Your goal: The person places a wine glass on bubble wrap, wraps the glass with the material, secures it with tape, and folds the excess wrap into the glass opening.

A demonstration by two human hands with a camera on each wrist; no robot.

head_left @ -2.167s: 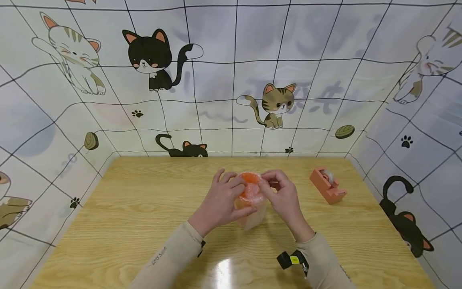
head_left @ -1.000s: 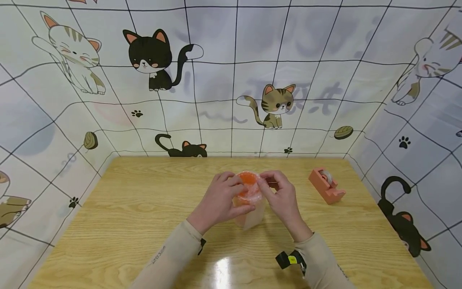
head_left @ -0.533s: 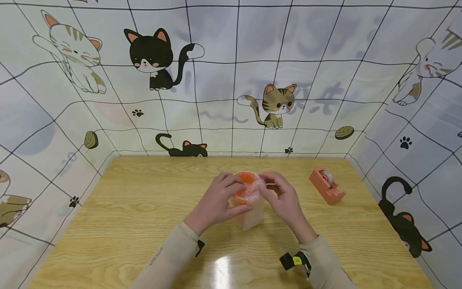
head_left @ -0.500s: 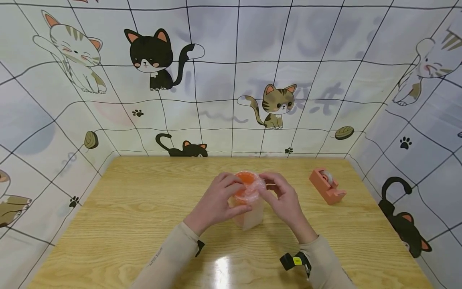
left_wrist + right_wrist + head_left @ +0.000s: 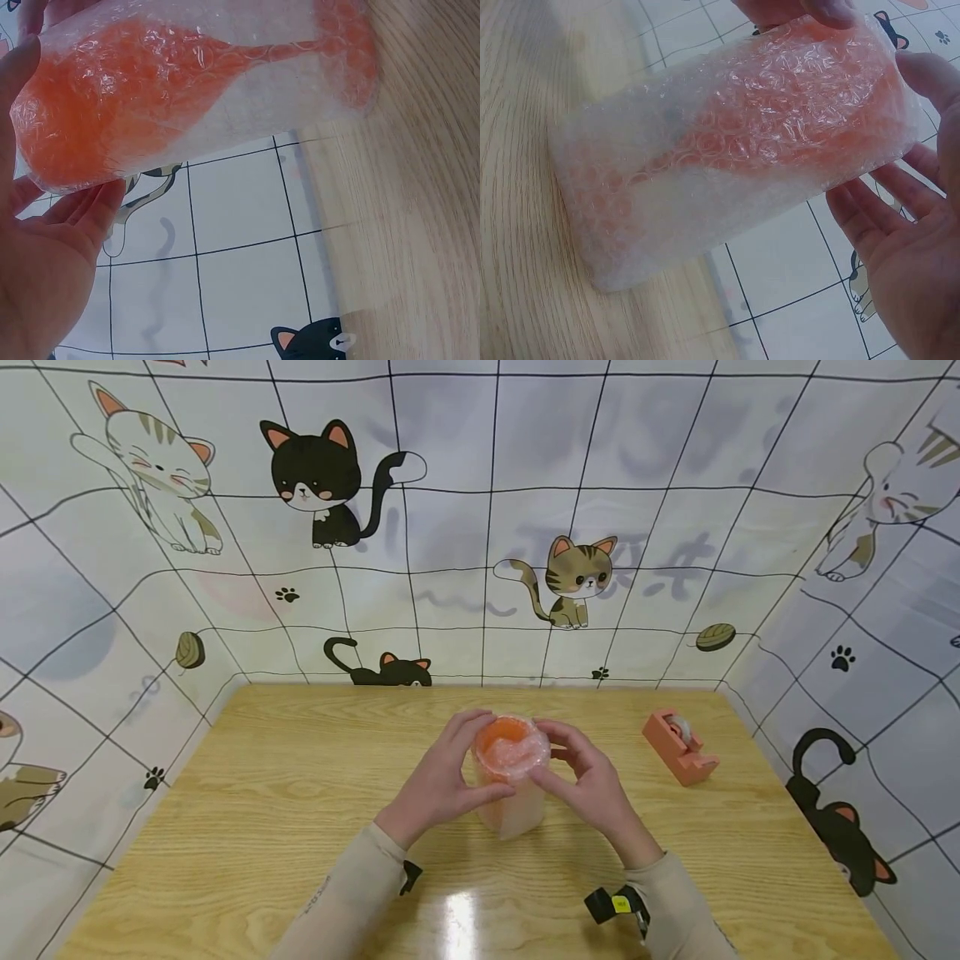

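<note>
An orange wine glass [image 5: 498,737] stands upright on the wooden table, rolled in clear bubble wrap [image 5: 517,814]. Its bowl, thin stem and foot show through the wrap in the left wrist view. The wrap's top edge is tucked in over the mouth of the bowl. My left hand [image 5: 441,775] holds the upper left side, thumb in front and fingers behind. Opposite it, my right hand [image 5: 588,781] holds the upper right side, its thumb at the front rim and its fingers curved round the back. Fingertips of both hands behind the glass are partly hidden.
A coral tape dispenser [image 5: 681,747] with a roll of clear tape sits toward the back right of the table [image 5: 300,793]. Cat-printed cloth [image 5: 450,527] encloses the table at the back and both sides. Black straps with devices are on both wrists.
Earlier, my fingers were pinching and folding the wrap's edge at the mouth. Now the edge lies further inward, and both hands have shifted outward to the glass's sides. The wrapped glass has moved slightly left.
</note>
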